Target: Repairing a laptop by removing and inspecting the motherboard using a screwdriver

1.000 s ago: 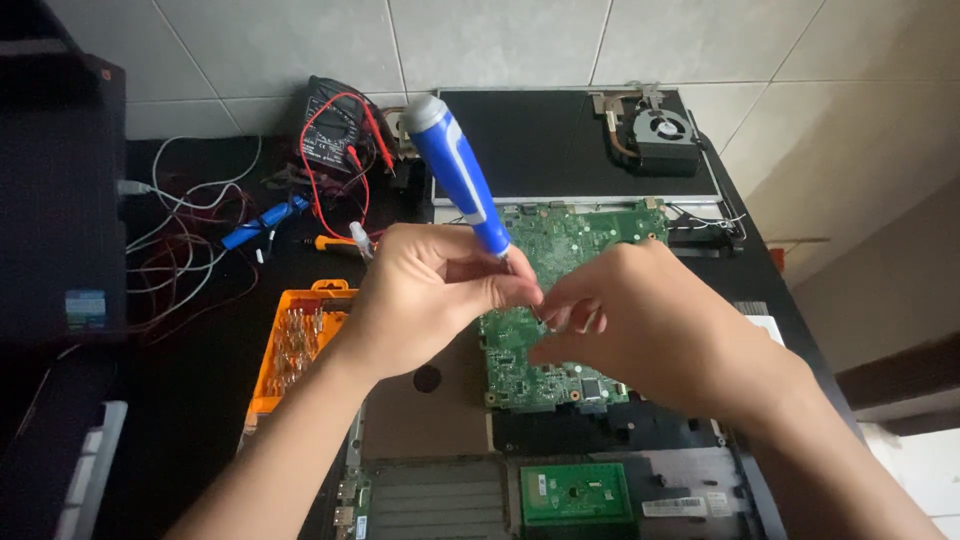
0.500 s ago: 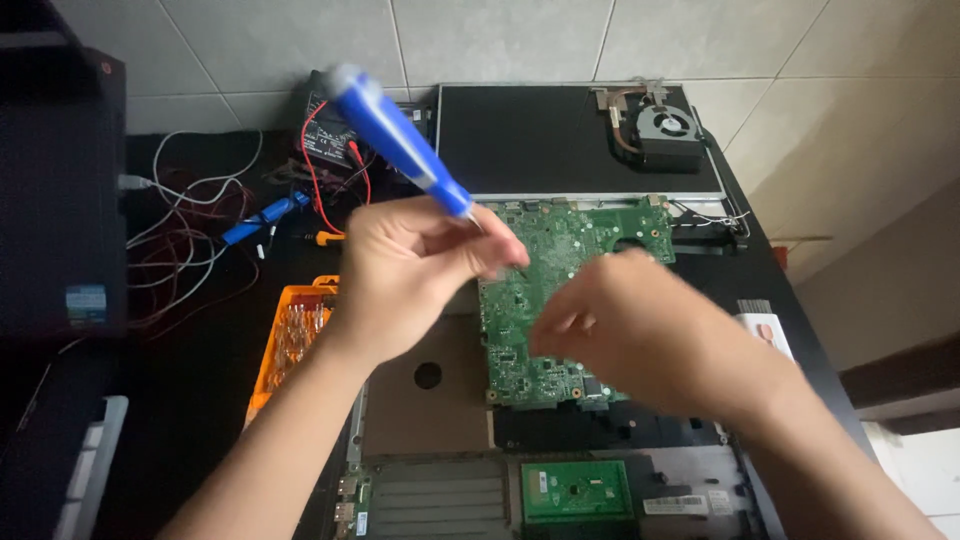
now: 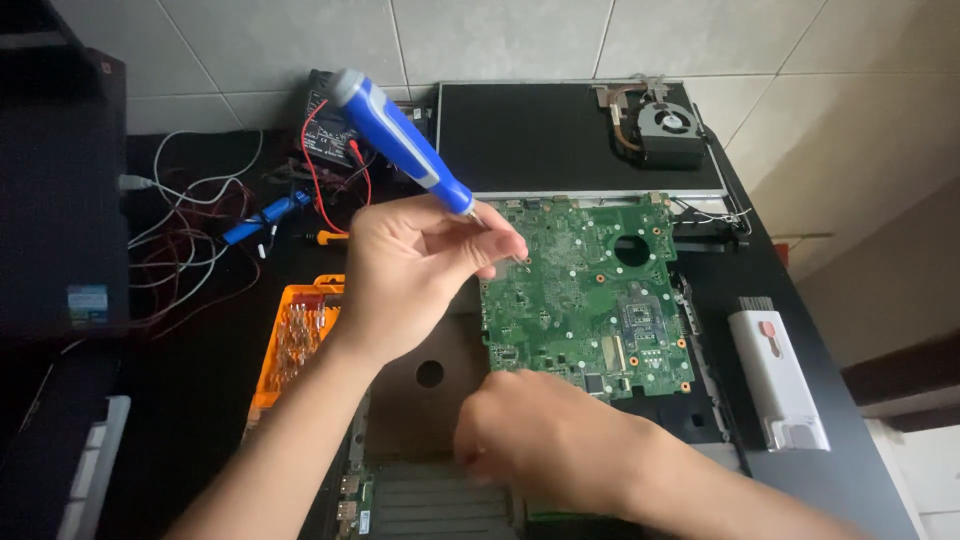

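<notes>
On the worktop (image 3: 800,300): black surface carrying an opened laptop chassis (image 3: 430,400).
Left hand (image 3: 415,270): closed around a blue-handled screwdriver (image 3: 400,140), tip at the upper left corner of the green motherboard (image 3: 585,290).
Right hand (image 3: 545,440): blurred, knuckles up, over the chassis just below the board; cannot tell whether it grips anything.
Left side: orange bit case (image 3: 295,335), tangled wires (image 3: 190,230), multimeter (image 3: 335,125).
Far edge: dark screen panel (image 3: 540,135) with a cooling fan (image 3: 665,125) on it.
Right side: white cleaning tool (image 3: 778,375).
</notes>
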